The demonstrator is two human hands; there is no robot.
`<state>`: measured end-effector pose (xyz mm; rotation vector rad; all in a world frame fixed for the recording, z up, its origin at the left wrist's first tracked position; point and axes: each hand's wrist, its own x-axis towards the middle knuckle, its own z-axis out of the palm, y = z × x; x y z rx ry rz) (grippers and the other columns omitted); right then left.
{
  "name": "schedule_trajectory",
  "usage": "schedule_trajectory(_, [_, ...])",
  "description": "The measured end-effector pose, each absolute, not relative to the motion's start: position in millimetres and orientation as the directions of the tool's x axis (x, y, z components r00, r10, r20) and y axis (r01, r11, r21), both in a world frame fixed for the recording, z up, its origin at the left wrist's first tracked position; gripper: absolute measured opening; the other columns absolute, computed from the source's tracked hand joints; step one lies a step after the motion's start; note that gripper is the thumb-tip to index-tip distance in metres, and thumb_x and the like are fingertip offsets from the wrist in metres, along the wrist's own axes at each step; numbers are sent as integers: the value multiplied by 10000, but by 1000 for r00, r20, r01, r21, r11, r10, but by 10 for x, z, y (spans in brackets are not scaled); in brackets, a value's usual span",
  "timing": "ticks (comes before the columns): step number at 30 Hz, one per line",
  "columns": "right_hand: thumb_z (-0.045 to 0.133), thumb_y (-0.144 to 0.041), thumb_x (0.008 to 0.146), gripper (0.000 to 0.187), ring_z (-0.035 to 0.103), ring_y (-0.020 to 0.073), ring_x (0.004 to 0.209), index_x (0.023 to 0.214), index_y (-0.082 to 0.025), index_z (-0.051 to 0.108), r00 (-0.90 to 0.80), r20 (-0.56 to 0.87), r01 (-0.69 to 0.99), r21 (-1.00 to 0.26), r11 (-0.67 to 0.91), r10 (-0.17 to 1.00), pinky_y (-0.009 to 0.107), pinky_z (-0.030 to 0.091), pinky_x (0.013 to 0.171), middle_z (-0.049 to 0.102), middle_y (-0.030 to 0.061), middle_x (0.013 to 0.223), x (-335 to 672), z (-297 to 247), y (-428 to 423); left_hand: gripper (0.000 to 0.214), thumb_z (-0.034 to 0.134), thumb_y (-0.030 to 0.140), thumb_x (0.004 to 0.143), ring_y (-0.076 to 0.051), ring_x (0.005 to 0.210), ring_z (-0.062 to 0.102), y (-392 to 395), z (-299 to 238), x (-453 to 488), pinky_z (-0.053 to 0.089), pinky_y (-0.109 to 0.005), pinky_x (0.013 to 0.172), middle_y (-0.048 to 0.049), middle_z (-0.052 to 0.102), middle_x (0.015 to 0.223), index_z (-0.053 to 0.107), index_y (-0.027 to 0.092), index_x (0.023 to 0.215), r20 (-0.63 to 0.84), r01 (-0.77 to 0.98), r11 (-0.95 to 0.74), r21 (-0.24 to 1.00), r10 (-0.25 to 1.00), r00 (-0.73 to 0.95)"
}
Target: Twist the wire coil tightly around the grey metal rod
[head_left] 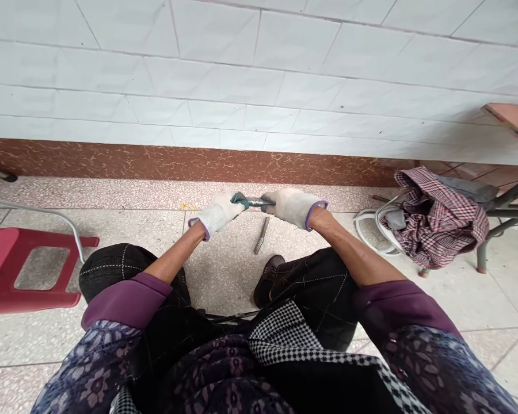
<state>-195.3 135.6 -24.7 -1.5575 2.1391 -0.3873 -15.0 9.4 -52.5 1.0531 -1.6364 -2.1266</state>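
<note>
Ribbed metal rod: it is (255, 202) near the middle of the frame, held level between two gloved hands above the floor.
Left hand: the gloved left hand (223, 211) has its green-coated fingers curled closed around the rod's left end.
Right hand: the gloved right hand (290, 205) closes its fingers upon the right end; the exact grip under them I cannot tell.
Reason of the hold: I judge that one hand at each end keeps the rod steady, with its ribbed middle uncovered between them.
Second rod: another metal rod (261, 236) lies slantwise on the speckled floor, just below the hands; this place seems chosen for easy reach.
Gloves: probably worn against the rough metal.
Left side: a red plastic stool (2, 270) stands near the person's knee.
Right side: a plaid cloth (444, 218) is heaped beside white curved bands (366, 214). Whether the cloth covers or fills some container, I cannot tell from here.
Behind: a white tiled wall (250, 86) fills the upper frame.
</note>
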Motion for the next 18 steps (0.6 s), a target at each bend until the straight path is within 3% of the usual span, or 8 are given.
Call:
schedule_trajectory(3, [638, -300, 978, 178, 670, 277, 901, 1079, -166, 698, -286, -196, -892, -302, 335, -938, 357, 462, 747, 716, 145, 958, -1892, -214, 1251, 106, 744, 152, 809, -63, 395, 375, 150, -551, -227, 207, -200, 375, 36, 519, 550, 658, 212, 814, -356, -197, -309, 930, -635, -686])
schedule_trajectory(7, [496, -351, 1033, 301, 677, 293, 910, 1235, -172, 627, -294, -151, -952, -41, 304, -944, 334, 394, 660, 710, 161, 1109, -1781, -202, 1189, 64, 617, 152, 855, -54, 328, 274, 227, -568, -320, 154, -203, 341, 67, 447, 484, 613, 199, 811, -337, -145, -332, 932, -651, -680])
schedule_trajectory(10, [456, -346, 1043, 324, 682, 287, 881, 1279, -171, 594, -279, -154, -959, 2, 282, -948, 329, 372, 622, 709, 164, 1116, -1731, -264, 1133, 118, 524, 106, 865, -59, 320, 280, 256, -574, -328, 161, -202, 327, 66, 469, 488, 577, 194, 808, -347, -115, -386, 915, -610, -712])
schedule_trajectory(13, [481, -351, 1030, 291, 664, 260, 822, 1212, -172, 622, -257, -190, -957, -82, 277, -947, 319, 358, 610, 720, 149, 1020, -1771, -343, 1082, 118, 526, 102, 869, -49, 312, 236, 252, -567, -284, 129, -194, 327, 87, 414, 461, 581, 183, 803, -376, -115, -413, 903, -633, -677])
schedule_trajectory(18, [581, -339, 951, 175, 560, 164, 696, 941, -179, 651, -246, -70, -810, -533, 245, -967, 283, 370, 601, 657, 48, 805, -1885, -381, 1109, 139, 512, 104, 889, -45, 313, 218, 230, -508, -237, 123, -196, 338, 97, 359, 446, 613, 166, 816, -369, -60, -459, 886, -623, -689])
